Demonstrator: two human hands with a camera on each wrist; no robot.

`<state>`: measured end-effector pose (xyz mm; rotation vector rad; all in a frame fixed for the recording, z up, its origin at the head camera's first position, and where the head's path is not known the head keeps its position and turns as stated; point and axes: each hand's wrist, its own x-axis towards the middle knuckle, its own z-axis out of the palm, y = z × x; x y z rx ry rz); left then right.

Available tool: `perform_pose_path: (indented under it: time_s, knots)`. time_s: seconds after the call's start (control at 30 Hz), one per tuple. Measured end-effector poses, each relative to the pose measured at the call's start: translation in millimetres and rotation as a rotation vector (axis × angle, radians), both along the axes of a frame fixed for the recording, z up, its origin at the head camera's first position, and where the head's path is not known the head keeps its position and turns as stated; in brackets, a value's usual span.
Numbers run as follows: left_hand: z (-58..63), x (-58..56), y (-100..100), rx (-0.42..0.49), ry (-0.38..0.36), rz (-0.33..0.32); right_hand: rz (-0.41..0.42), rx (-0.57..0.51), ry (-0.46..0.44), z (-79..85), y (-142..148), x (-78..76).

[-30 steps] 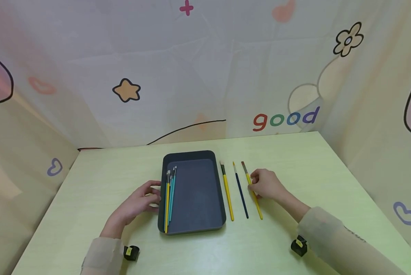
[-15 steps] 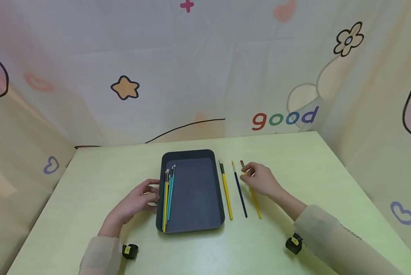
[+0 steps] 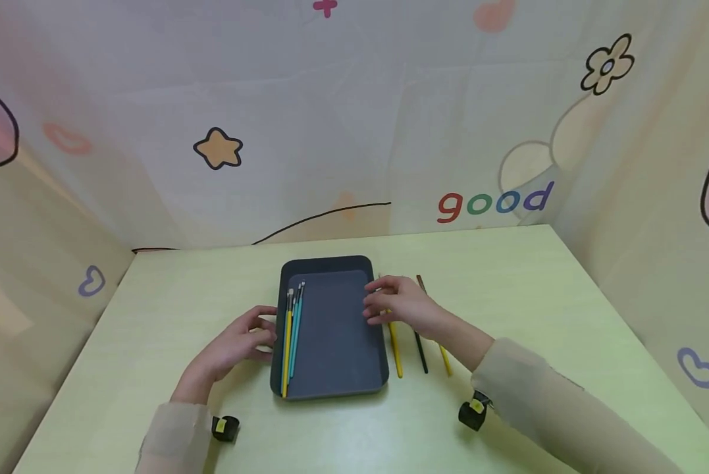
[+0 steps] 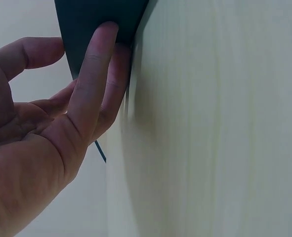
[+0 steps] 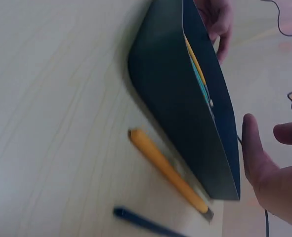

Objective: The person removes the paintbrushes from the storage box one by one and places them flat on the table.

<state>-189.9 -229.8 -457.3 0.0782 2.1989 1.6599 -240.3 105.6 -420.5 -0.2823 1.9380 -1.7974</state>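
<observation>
A dark grey rectangular tray [image 3: 339, 329] lies on the table, with a yellow paintbrush [image 3: 286, 355] and teal paintbrushes [image 3: 295, 342] along its left side. My left hand [image 3: 241, 343] rests its fingertips against the tray's outer left wall, fingers loosely bent; the left wrist view shows that wall [image 4: 94, 12] under them. Over the right rim hovers my right hand [image 3: 404, 304], fingers spread and holding nothing. Beneath it and partly hidden lie a thick yellow paintbrush [image 3: 395, 349], a dark blue paintbrush [image 3: 420, 352] and another yellow paintbrush [image 3: 445, 361].
Behind the pale wooden table [image 3: 212, 276] hangs a printed curtain [image 3: 330, 131] with a star and the word "good". Small black devices sit by both wrists, the left one [image 3: 226, 428] and the right one [image 3: 473, 412] close above the tabletop.
My right hand has gone left, from the rightmost yellow paintbrush across the dark blue one to the tray's right rim. The left hand has stayed at the tray's left side.
</observation>
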Motion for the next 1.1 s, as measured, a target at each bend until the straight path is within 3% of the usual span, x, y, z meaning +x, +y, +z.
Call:
perform_pose_path:
  time_s: [0.17,0.5,1.1]
  knots:
    - [0.1,-1.8,0,0.001,0.002,-0.004,0.046,-0.052,-0.086,-4.3,-25,0.7]
    - [-0.5,0.5,2,-0.01,-0.002,0.008,0.092,-0.033,-0.214,-16.8,-57,3.9]
    - [-2.8,0.8,1,0.011,0.001,0.015,0.041,-0.098,-0.335,-28.8,-95,4.9]
